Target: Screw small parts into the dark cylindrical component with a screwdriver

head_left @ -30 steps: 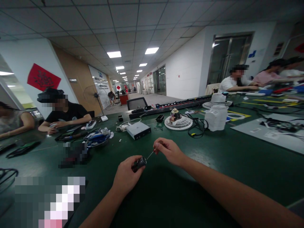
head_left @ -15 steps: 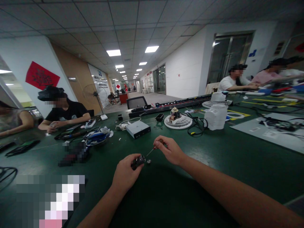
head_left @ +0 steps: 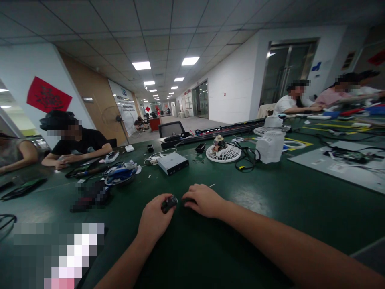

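My left hand [head_left: 154,214] is closed round a small dark cylinder [head_left: 169,203] with a shiny end facing right; its exact kind is unclear. Just to the right, my right hand [head_left: 206,200] hovers low over the table, fingers curled toward the cylinder but apart from it. The thin metal shaft of a screwdriver [head_left: 212,186] sticks out behind this hand, pointing up and right, its handle hidden in the palm. The small round part that lay between the hands is covered by my right fingers, so whether they touch it cannot be seen.
A grey disc drive [head_left: 173,163] lies ahead on the green table [head_left: 186,257]. Beyond it stand a small black tray [head_left: 200,147], a white fan grille with a motor [head_left: 223,152] and a white housing [head_left: 270,146]. Cables and a blue bundle [head_left: 120,173] lie leftward. Co-workers sit at both sides.
My right hand has swung down and turned over, so the screwdriver shaft points away from the cylinder instead of at it. The small round part has become hidden. My left hand keeps its hold.
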Available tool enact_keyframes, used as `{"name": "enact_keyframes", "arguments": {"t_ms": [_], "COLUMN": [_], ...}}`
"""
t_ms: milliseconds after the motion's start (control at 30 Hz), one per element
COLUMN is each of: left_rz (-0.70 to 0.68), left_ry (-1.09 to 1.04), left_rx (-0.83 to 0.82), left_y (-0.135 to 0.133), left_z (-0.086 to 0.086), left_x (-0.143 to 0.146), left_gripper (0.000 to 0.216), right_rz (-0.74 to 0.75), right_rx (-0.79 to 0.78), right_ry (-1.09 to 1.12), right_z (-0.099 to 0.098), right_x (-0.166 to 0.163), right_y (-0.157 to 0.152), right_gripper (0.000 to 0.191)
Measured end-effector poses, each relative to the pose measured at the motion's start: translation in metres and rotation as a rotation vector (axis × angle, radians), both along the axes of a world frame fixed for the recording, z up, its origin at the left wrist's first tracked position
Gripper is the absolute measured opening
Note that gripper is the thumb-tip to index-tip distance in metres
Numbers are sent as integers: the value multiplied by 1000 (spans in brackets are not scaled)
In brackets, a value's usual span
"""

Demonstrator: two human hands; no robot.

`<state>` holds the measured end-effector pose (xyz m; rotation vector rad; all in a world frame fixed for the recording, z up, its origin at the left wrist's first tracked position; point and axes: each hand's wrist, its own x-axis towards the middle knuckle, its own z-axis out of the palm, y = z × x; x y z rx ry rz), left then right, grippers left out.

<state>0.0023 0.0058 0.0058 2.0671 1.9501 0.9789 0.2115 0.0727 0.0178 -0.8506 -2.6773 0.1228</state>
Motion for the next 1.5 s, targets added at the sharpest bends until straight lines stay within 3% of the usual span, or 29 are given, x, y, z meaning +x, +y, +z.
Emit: {"name": "enact_keyframes", "arguments": {"t_ms": [167,400,567,733,800,933,1000,1167,1500], "left_rz": [-48,-175,-267,-304,-332,-409,-425,-382,-263], "left_ry": [-4,1,-17,-28,-7,67,93,78,-61], "left_rx": [-6,53,60,61,66,129,160,157,186], "left_y": [-4,-7,-10,-13,-14,-14,-14,-16,-13], "left_z": [4,5,6,7,8,7,6,6,9], "left_x": [2,7,10,10,8,5,4,4,11], "left_gripper": [32,29,28,31,30,27,27,31,32], "right_rz": [54,38,162,143,73,-55,-89,-64,17], "right_rx": [-6,-54,-80,-12,-69,-369,-444,-273,-182], "right_ry": [73,352,455,524,523,548,551,534,592], "right_z": [0,9,5,5,7,12,13,13,14], "right_x": [-1,4,3,1,0,-1,-1,0,4], "right_y": [0,-5,-6,-11,-13,-14,-14,-15,-12], "right_gripper": [12,11,8,5,9,24,26,24,15]}}
